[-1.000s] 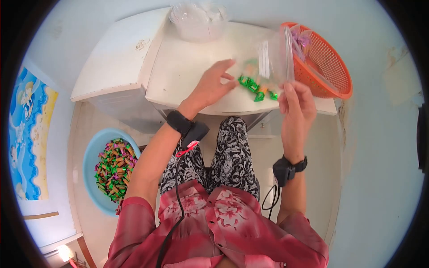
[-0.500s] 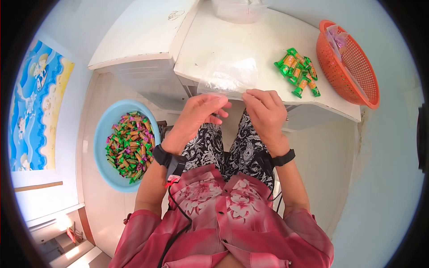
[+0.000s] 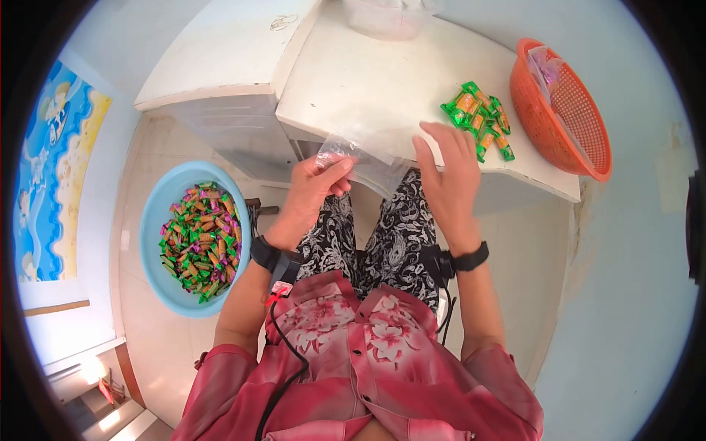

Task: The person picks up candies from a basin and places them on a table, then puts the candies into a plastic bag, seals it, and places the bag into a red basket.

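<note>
Between thumb and fingers, my left hand (image 3: pixel 315 189) pinches one end of a clear plastic bag (image 3: pixel 375 165), which hangs over the table's front edge above my lap. My right hand (image 3: pixel 450 173) is raised to the right of the bag with its fingers stretched and thumb apart, holding nothing. Just beyond its fingertips lies a small pile of green-wrapped candies (image 3: pixel 478 114) on the white table (image 3: pixel 368 73).
A pale blue basin (image 3: pixel 152 257) full of green- and purple-wrapped candies stands at lower left. An orange basket (image 3: pixel 540 106) with purple packets inside tilts at the table's right end. A clear plastic tub (image 3: pixel 386 20) sits at the back.
My right hand has let go of the bag and opened, moving slightly right toward the candy pile. The bag now hangs from my left hand alone. The view has shifted slightly.
</note>
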### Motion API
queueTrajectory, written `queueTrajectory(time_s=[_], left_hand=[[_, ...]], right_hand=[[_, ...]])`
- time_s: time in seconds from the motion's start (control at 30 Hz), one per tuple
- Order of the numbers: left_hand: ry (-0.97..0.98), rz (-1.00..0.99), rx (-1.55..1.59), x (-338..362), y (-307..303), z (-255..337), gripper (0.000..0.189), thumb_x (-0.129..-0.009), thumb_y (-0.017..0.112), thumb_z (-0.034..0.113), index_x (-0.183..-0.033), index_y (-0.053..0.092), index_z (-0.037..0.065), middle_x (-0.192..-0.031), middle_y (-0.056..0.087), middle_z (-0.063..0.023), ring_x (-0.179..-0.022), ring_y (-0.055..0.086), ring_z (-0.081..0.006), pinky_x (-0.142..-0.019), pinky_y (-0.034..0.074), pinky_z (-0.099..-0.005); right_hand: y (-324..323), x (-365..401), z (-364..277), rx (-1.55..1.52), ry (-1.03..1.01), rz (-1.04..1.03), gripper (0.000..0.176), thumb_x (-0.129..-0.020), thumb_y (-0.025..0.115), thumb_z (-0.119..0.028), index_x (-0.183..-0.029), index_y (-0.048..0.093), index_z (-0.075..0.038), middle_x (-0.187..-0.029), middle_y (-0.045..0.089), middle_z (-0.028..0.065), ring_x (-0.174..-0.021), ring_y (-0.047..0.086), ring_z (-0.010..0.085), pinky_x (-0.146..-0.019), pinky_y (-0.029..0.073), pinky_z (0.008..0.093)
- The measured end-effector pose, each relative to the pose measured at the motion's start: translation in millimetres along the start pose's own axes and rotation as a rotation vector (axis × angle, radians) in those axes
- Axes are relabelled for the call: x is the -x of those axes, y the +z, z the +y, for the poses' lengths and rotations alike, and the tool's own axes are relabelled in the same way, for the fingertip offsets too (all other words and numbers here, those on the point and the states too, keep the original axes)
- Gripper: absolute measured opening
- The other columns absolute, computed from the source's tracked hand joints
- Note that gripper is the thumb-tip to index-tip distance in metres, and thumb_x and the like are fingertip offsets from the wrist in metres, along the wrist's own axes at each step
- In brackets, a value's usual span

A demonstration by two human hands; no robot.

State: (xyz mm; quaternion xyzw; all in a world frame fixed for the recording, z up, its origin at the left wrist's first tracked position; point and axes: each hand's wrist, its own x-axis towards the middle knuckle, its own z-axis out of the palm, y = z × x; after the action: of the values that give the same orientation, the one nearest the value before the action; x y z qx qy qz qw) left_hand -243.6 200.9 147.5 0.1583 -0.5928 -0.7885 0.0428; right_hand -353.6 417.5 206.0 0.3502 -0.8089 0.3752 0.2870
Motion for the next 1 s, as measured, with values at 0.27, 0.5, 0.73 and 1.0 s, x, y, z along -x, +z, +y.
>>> queueTrajectory(time_s=[0.27, 0.5, 0.73, 1.0], left_hand=[[0.014, 0.012, -0.075, 4.3, -6.5, -0.9, 0.025, -0.100, 0.080, 0.023, -0.115, 0.079, 0.002, -0.088, 0.073, -0.0010, -0.073, 0.064, -0.0084, -0.068, 0.051, -0.0232], [-0.044, -0.060, 0.089, 12.3, -7.4, -1.4, 0.023, -0.102, 0.079, 0.018, -0.117, 0.078, 0.001, -0.091, 0.074, -0.0019, -0.073, 0.065, -0.0088, -0.067, 0.051, -0.0239], [-0.020, 0.037, 0.198, 8.8, 9.2, 6.5, 0.020, -0.101, 0.080, 0.018, -0.111, 0.078, 0.001, -0.092, 0.076, -0.0032, -0.072, 0.065, -0.0080, -0.066, 0.051, -0.0242], [0.088, 0.187, 0.182, -2.1, 24.7, -2.8, 0.019, -0.098, 0.085, 0.023, -0.100, 0.077, 0.007, -0.083, 0.074, -0.0014, -0.063, 0.062, -0.0072, -0.057, 0.047, -0.0230]], right_hand=[[31.9, -22.1, 14.5, 0.120, 0.126, -0.291, 0.023, -0.088, 0.085, -0.022, -0.096, 0.075, -0.004, -0.094, 0.071, 0.0099, -0.096, 0.066, 0.0292, -0.080, 0.055, 0.0439], [19.7, -43.3, 22.6, -0.785, 0.635, -0.379, 0.021, -0.095, 0.082, -0.013, -0.105, 0.070, 0.001, -0.088, 0.077, 0.0063, -0.077, 0.070, 0.0105, -0.069, 0.055, 0.0257], [34.2, -59.5, 19.2, -0.267, 0.141, -0.012, 0.031, -0.093, 0.084, -0.016, -0.118, 0.072, -0.003, -0.101, 0.075, 0.0065, -0.095, 0.072, 0.0198, -0.079, 0.057, 0.0340], [-5.4, -10.9, -31.3, -0.194, -0.004, -0.256, 0.033, -0.081, 0.090, -0.021, -0.108, 0.077, -0.008, -0.107, 0.070, 0.0075, -0.097, 0.066, 0.0308, -0.081, 0.054, 0.0431]])
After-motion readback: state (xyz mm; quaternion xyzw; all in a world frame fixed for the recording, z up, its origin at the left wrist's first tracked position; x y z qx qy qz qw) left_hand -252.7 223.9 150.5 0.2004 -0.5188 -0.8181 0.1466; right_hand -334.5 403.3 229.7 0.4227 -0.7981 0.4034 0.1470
